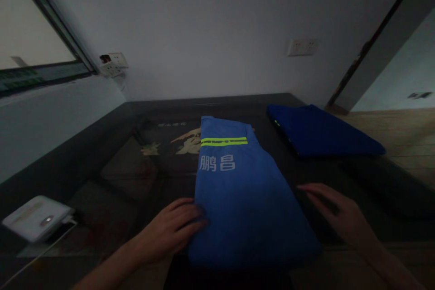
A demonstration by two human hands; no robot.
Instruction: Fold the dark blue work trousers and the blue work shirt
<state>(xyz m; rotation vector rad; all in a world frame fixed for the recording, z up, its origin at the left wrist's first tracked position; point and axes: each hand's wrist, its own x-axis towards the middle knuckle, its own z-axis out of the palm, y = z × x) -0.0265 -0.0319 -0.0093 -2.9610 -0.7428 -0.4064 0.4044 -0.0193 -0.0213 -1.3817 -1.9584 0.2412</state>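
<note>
A blue work jacket (241, 195) lies folded lengthwise on the dark table. It has a yellow-green reflective strip with grey across it, and large white characters below the strip. My left hand (178, 224) rests at the jacket's left edge, fingertips and thumb just over the cloth and slightly apart. To the right of the jacket, my right hand (335, 208) hovers with its fingers stretched out and a gap under them, holding nothing. Its fingertips come close to the jacket's right edge without touching it.
A darker blue folded garment (322, 131) lies at the table's back right. On the left, a white box-shaped device (39, 217) with a cable sits on the dark glossy table (112, 181). Behind is a wall with sockets (302, 47); a window is at upper left.
</note>
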